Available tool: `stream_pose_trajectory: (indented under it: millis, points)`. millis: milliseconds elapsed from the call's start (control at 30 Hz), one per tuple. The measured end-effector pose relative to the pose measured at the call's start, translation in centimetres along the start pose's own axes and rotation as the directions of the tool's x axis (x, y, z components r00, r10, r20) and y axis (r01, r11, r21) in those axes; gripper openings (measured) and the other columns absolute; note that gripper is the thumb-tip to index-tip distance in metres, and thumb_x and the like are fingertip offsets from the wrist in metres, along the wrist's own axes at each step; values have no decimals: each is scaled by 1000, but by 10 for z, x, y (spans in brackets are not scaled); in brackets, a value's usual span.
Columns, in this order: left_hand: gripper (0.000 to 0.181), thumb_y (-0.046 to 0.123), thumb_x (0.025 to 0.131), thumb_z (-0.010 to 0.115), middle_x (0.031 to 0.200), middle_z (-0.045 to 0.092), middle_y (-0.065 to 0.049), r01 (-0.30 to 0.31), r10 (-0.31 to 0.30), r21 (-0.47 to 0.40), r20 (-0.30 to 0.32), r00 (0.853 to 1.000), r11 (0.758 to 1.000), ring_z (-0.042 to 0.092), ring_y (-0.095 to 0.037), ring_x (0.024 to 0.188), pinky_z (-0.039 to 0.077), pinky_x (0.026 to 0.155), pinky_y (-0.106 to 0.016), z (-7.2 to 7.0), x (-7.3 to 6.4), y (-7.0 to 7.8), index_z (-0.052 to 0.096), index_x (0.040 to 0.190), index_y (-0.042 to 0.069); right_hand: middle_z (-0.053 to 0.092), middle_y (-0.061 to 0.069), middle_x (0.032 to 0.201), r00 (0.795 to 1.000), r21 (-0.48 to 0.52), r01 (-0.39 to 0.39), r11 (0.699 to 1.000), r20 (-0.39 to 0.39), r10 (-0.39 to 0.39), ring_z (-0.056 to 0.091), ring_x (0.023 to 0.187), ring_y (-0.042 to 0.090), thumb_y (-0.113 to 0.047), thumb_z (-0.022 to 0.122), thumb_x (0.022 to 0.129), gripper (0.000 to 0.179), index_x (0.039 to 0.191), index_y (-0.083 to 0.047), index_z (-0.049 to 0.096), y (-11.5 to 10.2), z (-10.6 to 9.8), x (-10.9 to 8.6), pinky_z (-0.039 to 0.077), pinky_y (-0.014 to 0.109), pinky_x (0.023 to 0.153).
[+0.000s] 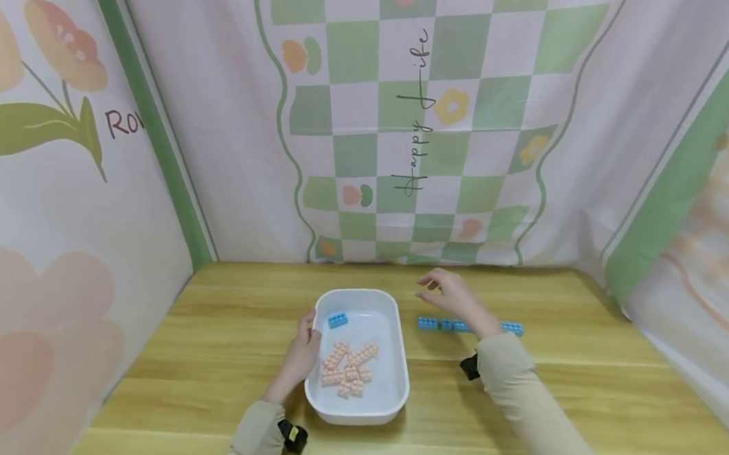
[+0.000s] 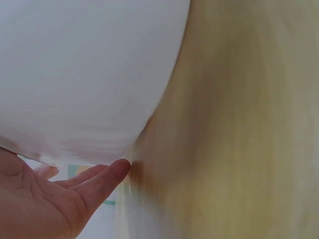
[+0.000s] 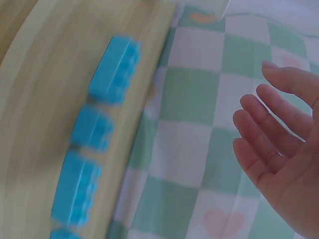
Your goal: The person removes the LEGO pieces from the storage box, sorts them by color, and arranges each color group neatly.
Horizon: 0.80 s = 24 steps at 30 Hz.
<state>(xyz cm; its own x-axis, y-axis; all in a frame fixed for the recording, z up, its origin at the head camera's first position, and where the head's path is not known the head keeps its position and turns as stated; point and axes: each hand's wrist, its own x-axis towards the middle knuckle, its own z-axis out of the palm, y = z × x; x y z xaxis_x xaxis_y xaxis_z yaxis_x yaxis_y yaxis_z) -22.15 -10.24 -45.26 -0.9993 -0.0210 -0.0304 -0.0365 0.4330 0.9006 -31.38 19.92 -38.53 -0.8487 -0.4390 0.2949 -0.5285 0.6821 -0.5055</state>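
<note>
My left hand [image 1: 303, 354] rests against the left side of a white plastic bin [image 1: 398, 404]. In the left wrist view its fairly straight fingers [image 2: 102, 186] touch the outer wall. Inside the bin lie one blue toy brick [image 1: 338, 319] and several pale pink bricks [image 1: 351, 372] in a loose heap. My right hand [image 1: 455, 297] is raised over the table to the bin's right, holding nothing, its fingers loosely bent. Below it, several blue bricks [image 1: 427, 323] stand in a row; the right forearm hides part of that row. The right wrist view shows blue bricks [image 3: 114, 69] with narrow gaps.
A wood-grain table [image 1: 221, 317] bears everything. Behind it hangs a green-and-white checkered cloth [image 1: 410, 156], with printed fabric walls at both sides. Black wrist cameras are strapped to both forearms.
</note>
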Motion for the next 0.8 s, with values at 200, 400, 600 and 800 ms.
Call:
stream_pose_trajectory:
  millis: [200, 400, 600, 800]
  points:
    - [49, 19, 102, 29, 131, 47, -32, -3, 3, -11, -5, 1000, 1000, 60, -34, 99, 54, 77, -40, -3, -1, 0, 18, 148, 7, 63, 17, 105, 998, 43, 48, 998, 42, -50, 60, 96, 34, -14, 65, 87, 27, 108, 3, 64, -24, 16, 17, 50, 49, 86]
    - [49, 19, 102, 29, 132, 46, -32, 6, -6, -13, -8, 1000, 1000, 60, -34, 98, 55, 75, -39, -4, -1, 1, 19, 148, 8, 63, 16, 104, 991, 48, 104, 993, 79, -107, 60, 96, 33, -15, 65, 87, 29, 108, 5, 63, -37, 35, 32, 51, 45, 86]
    - [49, 19, 102, 29, 133, 46, -31, 15, -15, -41, 7, 1000, 999, 60, -35, 101, 55, 78, -40, -2, -2, 4, 18, 149, 9, 65, 13, 101, 983, 43, 142, 989, 108, -146, 61, 93, 28, -16, 65, 87, 25, 105, 1, 65, -45, 51, 40, 53, 39, 82]
    - [50, 20, 102, 28, 130, 48, -31, 13, -12, -47, 17, 1000, 999, 62, -31, 95, 55, 73, -36, -3, 0, 0, 17, 149, 11, 66, 10, 103, 977, 39, 140, 989, 158, -145, 60, 93, 24, -16, 66, 87, 23, 104, -1, 66, -47, 68, 48, 53, 36, 82]
